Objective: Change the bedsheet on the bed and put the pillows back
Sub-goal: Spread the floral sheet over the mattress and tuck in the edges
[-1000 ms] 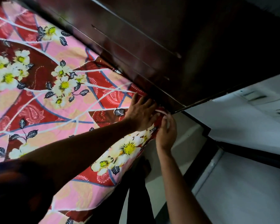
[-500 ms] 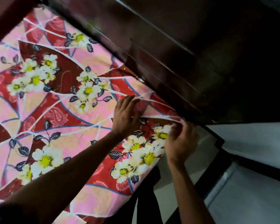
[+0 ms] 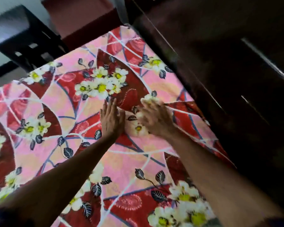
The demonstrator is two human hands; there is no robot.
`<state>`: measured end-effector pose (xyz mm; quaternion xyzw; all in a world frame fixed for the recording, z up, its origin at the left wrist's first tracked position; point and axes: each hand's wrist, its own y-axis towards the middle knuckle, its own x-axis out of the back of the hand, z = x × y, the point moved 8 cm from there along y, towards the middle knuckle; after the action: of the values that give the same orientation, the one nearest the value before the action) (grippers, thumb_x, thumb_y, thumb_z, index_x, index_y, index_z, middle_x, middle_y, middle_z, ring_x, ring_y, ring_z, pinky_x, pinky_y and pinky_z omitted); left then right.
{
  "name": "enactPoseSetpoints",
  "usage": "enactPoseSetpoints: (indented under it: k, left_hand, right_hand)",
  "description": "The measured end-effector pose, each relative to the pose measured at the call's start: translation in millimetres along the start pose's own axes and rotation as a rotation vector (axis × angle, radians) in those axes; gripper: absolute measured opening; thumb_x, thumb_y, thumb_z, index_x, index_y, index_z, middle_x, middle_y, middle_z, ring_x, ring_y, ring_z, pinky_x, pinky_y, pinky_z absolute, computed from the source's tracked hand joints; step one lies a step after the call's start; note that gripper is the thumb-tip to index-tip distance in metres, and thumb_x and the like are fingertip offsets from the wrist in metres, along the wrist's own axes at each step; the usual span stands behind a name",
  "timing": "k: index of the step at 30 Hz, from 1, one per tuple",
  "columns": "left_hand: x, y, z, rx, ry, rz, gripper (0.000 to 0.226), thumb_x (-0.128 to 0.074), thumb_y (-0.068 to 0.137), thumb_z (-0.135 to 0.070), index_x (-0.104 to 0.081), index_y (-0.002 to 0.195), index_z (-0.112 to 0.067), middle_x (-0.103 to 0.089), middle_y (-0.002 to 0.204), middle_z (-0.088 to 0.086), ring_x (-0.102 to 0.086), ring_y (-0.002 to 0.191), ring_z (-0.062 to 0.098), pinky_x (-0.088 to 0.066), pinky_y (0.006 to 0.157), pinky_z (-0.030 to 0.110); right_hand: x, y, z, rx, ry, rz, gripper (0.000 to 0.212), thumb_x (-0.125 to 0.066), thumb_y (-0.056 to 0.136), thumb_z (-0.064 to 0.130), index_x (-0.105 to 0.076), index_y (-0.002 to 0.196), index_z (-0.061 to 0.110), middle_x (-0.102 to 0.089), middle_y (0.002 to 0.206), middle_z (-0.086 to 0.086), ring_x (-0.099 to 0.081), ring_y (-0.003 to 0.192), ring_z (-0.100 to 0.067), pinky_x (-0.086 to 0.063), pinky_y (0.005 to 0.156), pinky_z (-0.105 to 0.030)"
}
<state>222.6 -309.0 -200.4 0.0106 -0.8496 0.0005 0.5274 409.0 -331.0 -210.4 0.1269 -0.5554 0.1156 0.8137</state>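
The bedsheet [image 3: 129, 161], pink and red with white flowers, lies spread over the bed and fills most of the view. Along its right edge it runs hard against a dark wooden cabinet [image 3: 236, 79], with no gap showing between the two; the cloth there rides up in a shiny red fold beside the wood. At the far end the sheet meets a reddish-brown board [image 3: 82, 18]. Past the far left corner stands a dark piece of furniture [image 3: 23, 38], too blurred to name. To the left and toward the person the sheet runs on out of view, so the open room lies on that side, while the right side is shut in by the cabinet.

Both arms reach forward over the sheet, and the hands lie near each other in the middle of the bed, well short of the far board. The left hand [image 3: 111, 120] rests palm down, its fingers [image 3: 109, 107] straight and held together, flat on the cloth and grasping nothing. The right hand [image 3: 156, 119] is just beside it, nearer the cabinet, and smeared by motion; its fingers [image 3: 152, 104] seem stretched out on the sheet over a white flower, released rather than clenched, though the blur hides the details.
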Motion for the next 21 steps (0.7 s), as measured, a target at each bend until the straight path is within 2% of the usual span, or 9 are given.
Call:
enactPoseSetpoints:
  k: [3,5,6,9,11,13,16,18,21]
  left_hand:
    - [6.2,20.8,11.4,0.034,-0.014,-0.007,0.063,-0.036,0.097,-0.046,-0.034,0.154,-0.02,-0.025,0.164,0.005,-0.013,0.153,0.026,-0.012,0.124,0.048]
    - [1.7,29.1,17.8,0.049,0.031,0.042,0.065,-0.033,0.097,-0.05,-0.029,0.156,-0.023,-0.02,0.165,0.003,-0.01,0.154,0.024,-0.009,0.124,0.047]
    - [-2.5,32.9,21.3,0.056,0.056,0.074,0.067,-0.031,0.097,-0.053,-0.026,0.157,-0.024,-0.018,0.166,0.002,-0.008,0.154,0.023,-0.007,0.124,0.047]
    - [-18.5,36.4,21.8,0.063,0.127,0.148,0.07,-0.024,0.096,-0.058,-0.019,0.159,-0.026,-0.011,0.167,-0.002,-0.003,0.154,0.019,-0.002,0.125,0.047]
    - [-22.0,39.8,19.8,0.074,0.13,0.13,0.07,-0.023,0.097,-0.059,-0.02,0.159,-0.026,-0.011,0.167,-0.003,-0.001,0.154,0.016,0.002,0.124,0.046]
    - [-20.9,50.1,16.6,0.097,0.11,0.093,0.07,-0.023,0.097,-0.06,-0.023,0.158,-0.026,-0.011,0.166,-0.004,0.0,0.154,0.014,0.003,0.124,0.045]
    - [-24.9,66.7,10.7,0.103,0.113,0.081,0.071,-0.019,0.098,-0.062,-0.02,0.159,-0.025,-0.009,0.167,-0.005,0.003,0.154,0.013,0.002,0.125,0.047]
    - [-30.8,71.9,4.6,0.095,0.155,0.081,0.071,-0.016,0.098,-0.062,-0.015,0.159,-0.026,-0.005,0.167,-0.007,0.006,0.154,0.012,0.003,0.124,0.048]
    - [-37.4,70.4,1.0,0.127,0.179,0.081,0.069,-0.014,0.099,-0.061,-0.008,0.16,-0.028,0.002,0.166,-0.009,0.013,0.153,0.011,0.007,0.124,0.047]
  right_hand:
    - [8.7,11.4,-97.1,-0.322,-0.007,-0.067,0.067,-0.039,0.092,0.061,-0.049,0.148,0.025,-0.042,0.156,-0.01,-0.043,0.14,-0.034,-0.031,0.114,-0.048]
    - [15.0,15.1,-120.7,-0.509,0.144,-0.085,0.076,-0.037,0.091,0.057,-0.043,0.151,0.012,-0.043,0.155,-0.017,-0.044,0.138,-0.036,-0.034,0.113,-0.044]
    - [18.4,20.7,-117.1,-0.532,0.162,-0.087,0.075,-0.039,0.09,0.051,-0.044,0.15,0.007,-0.043,0.154,-0.018,-0.043,0.139,-0.037,-0.033,0.115,-0.043]
    - [45.7,35.9,-89.6,-0.462,-0.011,-0.277,0.057,-0.051,0.09,0.041,-0.058,0.137,0.009,-0.055,0.145,-0.013,-0.049,0.131,-0.036,-0.041,0.107,-0.047]
    - [48.3,57.4,-72.5,-0.415,0.043,-0.319,0.049,-0.052,0.091,0.038,-0.063,0.13,0.012,-0.06,0.136,-0.01,-0.052,0.122,-0.036,-0.046,0.098,-0.047]
    - [41.6,94.5,-41.4,-0.254,0.101,-0.237,0.047,-0.052,0.094,0.039,-0.061,0.134,0.016,-0.059,0.141,-0.008,-0.051,0.127,-0.033,-0.044,0.101,-0.047]
    - [11.0,146.5,3.7,0.023,0.132,0.009,0.056,-0.04,0.098,0.049,-0.048,0.147,0.025,-0.041,0.158,-0.002,-0.033,0.147,-0.026,-0.025,0.117,-0.049]
    - [-9.1,177.8,-6.0,0.072,0.037,0.104,0.059,-0.031,0.099,0.054,-0.04,0.152,0.03,-0.029,0.164,0.0,-0.023,0.151,-0.025,-0.016,0.12,-0.051]
    - [-11.7,203.2,-69.5,-0.023,-0.097,0.043,0.063,-0.029,0.099,0.063,-0.028,0.155,0.034,-0.017,0.167,-0.001,-0.015,0.154,-0.027,-0.012,0.122,-0.054]
